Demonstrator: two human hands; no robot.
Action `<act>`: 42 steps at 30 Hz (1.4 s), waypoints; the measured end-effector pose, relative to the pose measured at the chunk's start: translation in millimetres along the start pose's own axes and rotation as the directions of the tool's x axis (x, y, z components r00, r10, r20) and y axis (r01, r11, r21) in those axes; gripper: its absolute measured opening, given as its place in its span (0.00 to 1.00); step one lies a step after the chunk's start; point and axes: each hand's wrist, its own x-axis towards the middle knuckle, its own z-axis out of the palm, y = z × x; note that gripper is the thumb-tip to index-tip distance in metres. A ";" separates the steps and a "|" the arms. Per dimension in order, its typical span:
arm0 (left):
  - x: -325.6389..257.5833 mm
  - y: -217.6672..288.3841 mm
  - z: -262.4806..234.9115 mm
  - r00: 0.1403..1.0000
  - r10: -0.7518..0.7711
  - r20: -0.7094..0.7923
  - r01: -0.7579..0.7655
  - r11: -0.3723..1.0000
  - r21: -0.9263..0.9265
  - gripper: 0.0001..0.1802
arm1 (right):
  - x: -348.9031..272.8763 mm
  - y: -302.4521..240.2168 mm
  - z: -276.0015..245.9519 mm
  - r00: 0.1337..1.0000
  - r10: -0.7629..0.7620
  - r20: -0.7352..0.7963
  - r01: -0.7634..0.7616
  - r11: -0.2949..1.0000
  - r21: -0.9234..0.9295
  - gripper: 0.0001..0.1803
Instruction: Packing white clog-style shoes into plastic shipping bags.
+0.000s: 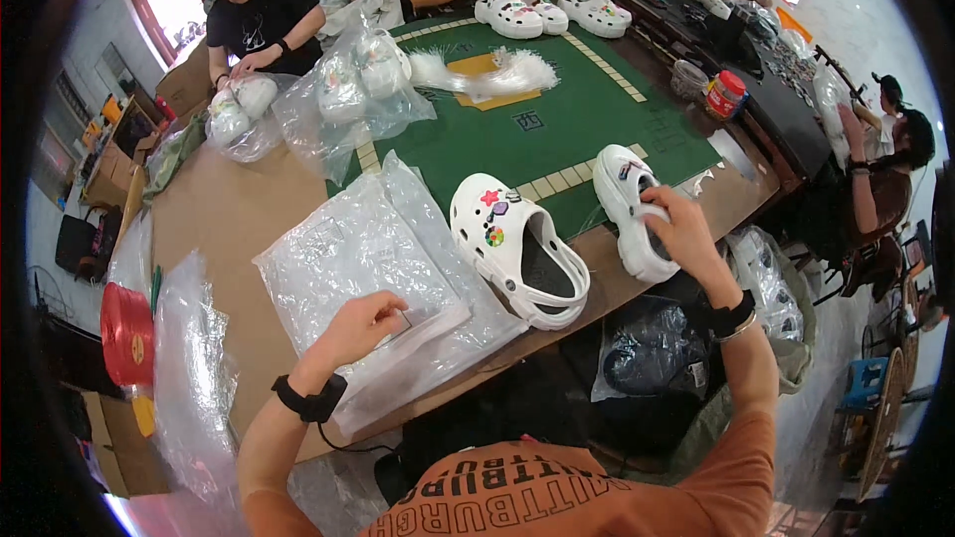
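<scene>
On the near edge of the table a white clog (517, 244) with colourful charms on its toe stands between my hands. A second white clog (629, 209) is at its right. My right hand (681, 229) grips that one by the heel, with fingers at its opening. My left hand (360, 328) is over a stack of clear plastic bags (358, 249); its fingers are curled together in a pinch at the near edge of the top bag. How much of the bag lies between the fingertips is partly hidden.
A green mat (587, 119) covers the far table, with a bundle of white ties (497, 78) on it. Bagged clogs (343, 89) and loose white clogs (512, 15) stand farther back. A red-lidded jar (726, 94) is at right, red twine (127, 333) at left. Several co-workers sit around.
</scene>
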 end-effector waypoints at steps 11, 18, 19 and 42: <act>49.2 100.5 57.1 0.795 0.590 0.141 -0.605 0.787 0.118 0.21 | -20.9 -31.6 19.8 0.990 -0.093 0.106 0.102 0.991 -0.081 0.15; 106.8 122.8 92.5 0.926 0.352 -0.139 -0.359 0.933 -0.026 0.18 | -58.7 -54.2 54.1 0.928 -0.369 0.041 0.367 0.928 0.061 0.09; 110.0 126.1 92.4 0.924 0.348 -0.157 -0.347 0.937 0.035 0.20 | -62.8 -51.6 52.2 0.944 -0.326 0.044 0.320 0.941 0.109 0.10; 158.5 154.0 107.1 0.991 0.076 -0.111 -0.044 0.962 0.271 0.32 | -89.8 18.8 112.2 0.906 0.423 -0.010 -0.274 0.605 0.747 0.25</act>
